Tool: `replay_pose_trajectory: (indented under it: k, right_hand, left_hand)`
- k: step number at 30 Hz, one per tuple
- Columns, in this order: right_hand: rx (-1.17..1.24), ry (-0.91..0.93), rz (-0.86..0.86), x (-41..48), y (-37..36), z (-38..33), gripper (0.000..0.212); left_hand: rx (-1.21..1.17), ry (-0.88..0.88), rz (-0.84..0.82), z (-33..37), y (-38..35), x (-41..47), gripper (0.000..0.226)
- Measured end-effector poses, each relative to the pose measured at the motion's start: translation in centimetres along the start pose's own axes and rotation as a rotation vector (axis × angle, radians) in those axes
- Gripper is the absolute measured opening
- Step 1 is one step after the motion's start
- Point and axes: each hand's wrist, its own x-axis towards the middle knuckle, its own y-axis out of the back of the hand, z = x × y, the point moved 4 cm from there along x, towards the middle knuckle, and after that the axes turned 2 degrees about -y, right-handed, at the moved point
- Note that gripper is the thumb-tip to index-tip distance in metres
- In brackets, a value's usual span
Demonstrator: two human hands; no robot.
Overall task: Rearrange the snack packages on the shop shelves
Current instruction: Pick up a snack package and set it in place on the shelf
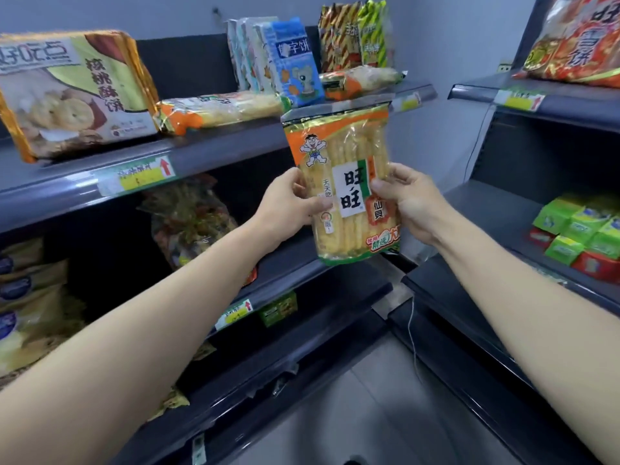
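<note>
I hold an upright orange-and-clear rice cracker bag in front of the top shelf. My left hand grips its left edge and my right hand grips its right edge. Two more rice cracker bags of the same kind lie flat on the top shelf, one at the middle and one further right. A large walnut biscuit pack leans at the shelf's left. A blue biscuit pack stands upright behind the held bag.
Striped snack bags stand at the back of the top shelf. A dark mixed-snack bag sits on the middle shelf, pale bags at far left. The right-hand shelving holds a red cracker bag and green and red boxes.
</note>
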Motion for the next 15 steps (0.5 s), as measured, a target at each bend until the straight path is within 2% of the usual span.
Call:
replay_pose_trajectory:
  k: [8, 15]
  right_hand:
    - [-0.159, -0.217, 0.057, 2.0, 3.7, 7.0, 0.020]
    - [-0.368, -0.342, 0.050, 5.8, 6.3, 10.1, 0.013]
  left_hand:
    - [0.002, 0.244, -0.167, -7.1, -3.6, 3.3, 0.012]
    - [0.044, 0.359, -0.233, -11.7, -5.6, 7.6, 0.023]
